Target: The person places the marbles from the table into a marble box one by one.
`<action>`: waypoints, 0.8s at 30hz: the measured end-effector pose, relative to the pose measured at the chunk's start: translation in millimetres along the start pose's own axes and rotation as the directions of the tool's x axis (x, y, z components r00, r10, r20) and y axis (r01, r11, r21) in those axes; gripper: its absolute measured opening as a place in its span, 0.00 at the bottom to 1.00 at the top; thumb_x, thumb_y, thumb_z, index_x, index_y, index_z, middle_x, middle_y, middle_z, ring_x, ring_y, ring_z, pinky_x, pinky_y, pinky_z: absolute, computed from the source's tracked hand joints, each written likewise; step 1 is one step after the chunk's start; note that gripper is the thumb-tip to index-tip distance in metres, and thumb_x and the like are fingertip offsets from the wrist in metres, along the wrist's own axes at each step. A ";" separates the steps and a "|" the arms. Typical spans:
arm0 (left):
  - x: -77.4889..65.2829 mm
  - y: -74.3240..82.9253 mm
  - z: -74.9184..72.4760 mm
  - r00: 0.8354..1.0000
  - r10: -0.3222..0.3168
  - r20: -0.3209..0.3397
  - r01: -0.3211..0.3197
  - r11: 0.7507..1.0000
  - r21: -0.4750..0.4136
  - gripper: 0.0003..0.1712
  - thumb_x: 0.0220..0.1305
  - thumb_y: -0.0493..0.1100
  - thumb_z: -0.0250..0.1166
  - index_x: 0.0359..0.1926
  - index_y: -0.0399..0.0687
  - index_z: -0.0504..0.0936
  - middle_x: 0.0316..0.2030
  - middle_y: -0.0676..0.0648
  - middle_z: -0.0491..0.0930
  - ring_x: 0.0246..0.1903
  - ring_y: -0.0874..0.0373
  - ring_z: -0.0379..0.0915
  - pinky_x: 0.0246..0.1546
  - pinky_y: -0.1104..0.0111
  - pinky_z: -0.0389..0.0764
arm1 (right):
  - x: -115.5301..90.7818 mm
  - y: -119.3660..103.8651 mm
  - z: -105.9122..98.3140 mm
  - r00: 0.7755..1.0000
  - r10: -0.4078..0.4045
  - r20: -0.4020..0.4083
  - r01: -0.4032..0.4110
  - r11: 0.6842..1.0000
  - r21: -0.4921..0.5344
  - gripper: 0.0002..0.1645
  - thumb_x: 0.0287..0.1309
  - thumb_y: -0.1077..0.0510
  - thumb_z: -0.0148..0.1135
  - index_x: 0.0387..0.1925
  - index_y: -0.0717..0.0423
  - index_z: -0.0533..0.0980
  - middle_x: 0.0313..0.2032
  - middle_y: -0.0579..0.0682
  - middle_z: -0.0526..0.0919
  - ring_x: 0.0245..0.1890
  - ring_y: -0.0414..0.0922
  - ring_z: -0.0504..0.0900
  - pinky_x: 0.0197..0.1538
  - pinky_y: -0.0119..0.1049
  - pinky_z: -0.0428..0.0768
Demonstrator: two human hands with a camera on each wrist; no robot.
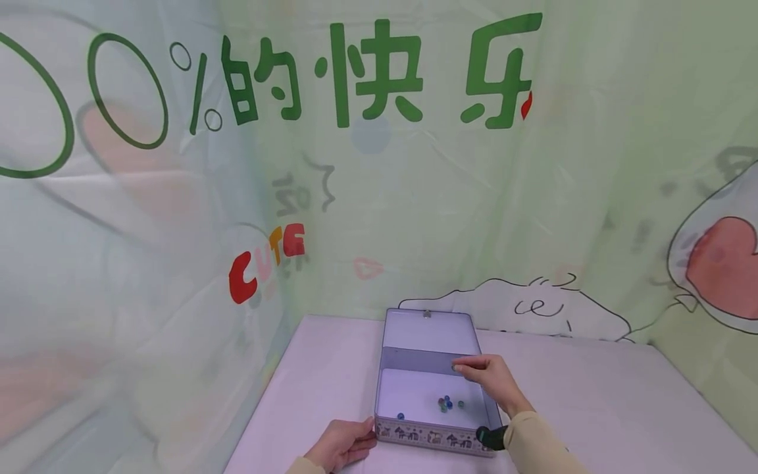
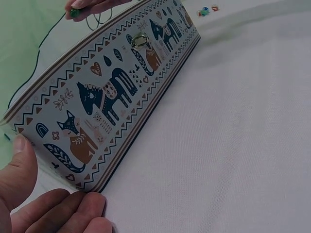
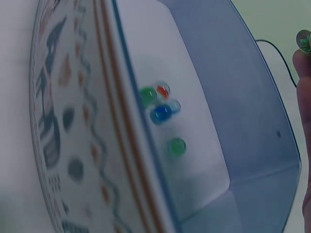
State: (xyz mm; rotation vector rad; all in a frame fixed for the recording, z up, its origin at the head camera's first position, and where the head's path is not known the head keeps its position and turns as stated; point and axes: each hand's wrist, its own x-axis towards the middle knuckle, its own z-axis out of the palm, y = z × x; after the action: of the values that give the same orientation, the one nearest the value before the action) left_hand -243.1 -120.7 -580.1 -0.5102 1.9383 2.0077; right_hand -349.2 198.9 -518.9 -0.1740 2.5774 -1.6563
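An opened tin box (image 1: 435, 436) with printed animals on its side stands on the table, its lid (image 1: 430, 332) laid back. Inside it lie several glass marbles (image 1: 448, 403) in a loose group, and one blue marble (image 1: 401, 416) is apart near the front left. My right hand (image 1: 493, 378) pinches a green marble (image 2: 75, 13) between thumb and fingertips above the box, toward its right rear. At the front left corner, my left hand (image 1: 343, 442) holds the box, thumb (image 2: 22, 158) high on the corner and fingers low against it.
A few more marbles (image 2: 209, 9) lie on the white tabletop (image 2: 214, 126) beyond the box's far end in the left wrist view. Printed cloth curtains (image 1: 367, 197) hang behind the table and along its left. A dark wrist device (image 1: 491, 438) sits by my right sleeve.
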 end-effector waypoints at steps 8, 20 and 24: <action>0.9 -0.1 1.4 1.000 -0.006 -0.011 0.006 1.000 -0.001 0.23 0.68 0.45 0.70 0.49 0.25 0.83 0.41 0.34 0.89 0.39 0.51 0.88 0.46 0.58 0.89 | 5.4 -5.9 19.7 1.000 0.014 0.016 -0.013 1.000 -0.011 0.12 0.64 0.58 0.70 0.47 0.58 0.87 0.48 0.53 0.90 0.49 0.48 0.86 0.57 0.49 0.86; 4.5 -0.7 0.2 0.999 -0.020 -0.025 0.020 1.000 0.007 0.22 0.68 0.45 0.70 0.48 0.26 0.84 0.40 0.36 0.89 0.38 0.52 0.88 0.44 0.59 0.89 | 4.6 -7.0 28.6 0.998 -0.031 0.051 0.030 0.999 0.013 0.11 0.63 0.62 0.69 0.46 0.62 0.86 0.44 0.54 0.90 0.45 0.45 0.88 0.53 0.43 0.88; 5.1 -1.5 0.2 1.000 -0.012 -0.019 0.013 1.000 0.009 0.22 0.68 0.45 0.70 0.48 0.26 0.84 0.40 0.35 0.89 0.39 0.52 0.88 0.44 0.59 0.89 | 4.4 -7.6 28.9 0.997 -0.035 0.065 0.035 0.999 -0.002 0.13 0.64 0.61 0.68 0.48 0.64 0.85 0.45 0.54 0.90 0.45 0.43 0.87 0.53 0.42 0.87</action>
State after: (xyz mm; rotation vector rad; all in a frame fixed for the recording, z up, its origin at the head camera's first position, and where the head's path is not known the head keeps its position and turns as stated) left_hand -247.0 -120.5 -583.8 -0.5403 1.9493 1.9931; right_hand -349.6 169.1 -524.0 -0.2701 2.5444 -1.6294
